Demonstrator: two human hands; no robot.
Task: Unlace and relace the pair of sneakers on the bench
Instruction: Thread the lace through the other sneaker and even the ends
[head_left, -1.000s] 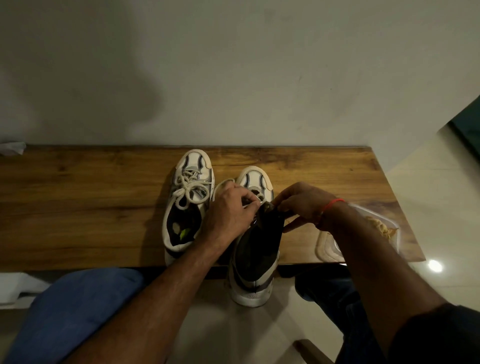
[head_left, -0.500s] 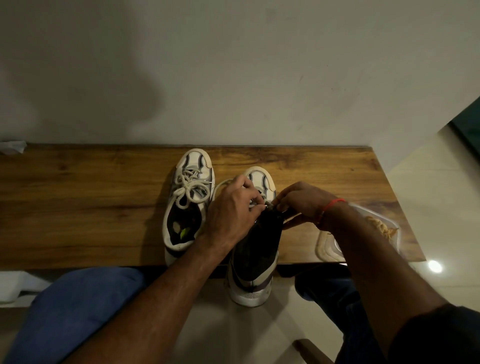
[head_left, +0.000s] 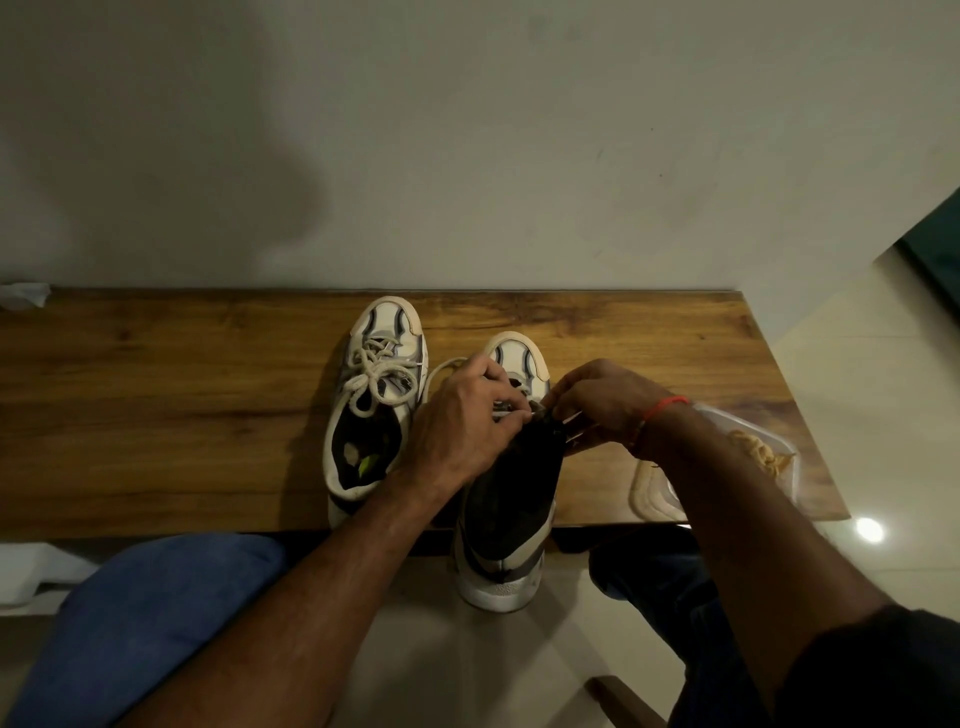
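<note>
- Where the two hands meet over the right-hand shoe, the count of things is as follows: two sneakers, two hands, one lace in work, one clear container, one scrap of white paper.
- Left sneaker (head_left: 376, 410): white with grey stripes on the toe, lying flat on the wooden bench (head_left: 156, 415), toe toward the wall; its cream lace is tied in a bow above the dark opening.
- Right sneaker (head_left: 506, 499): just beside the first, toe toward the wall, heel reaching past the near edge of the bench; its dark tongue is drawn up between the hands.
- Left hand (head_left: 462, 421): fingers curled, pinching a cream lace (head_left: 501, 415) at the upper eyelets; a loop of the same lace shows beyond the knuckles.
- Right hand (head_left: 597, 400): fingers curled and pinching at the edge of the tongue and lace; a red thread (head_left: 665, 405) circles the wrist.
- Clear container (head_left: 727, 467): one, at the right end of the bench, partly behind the right forearm, holding pale strands.
- White paper (head_left: 23, 296): one crumpled piece at the far left edge of the bench.
- Surface and room: brown wood-grain bench set against a plain pale wall (head_left: 467, 156); glossy light floor tiles to the right carry one bright reflection; blue-clad knees show below the bench.
</note>
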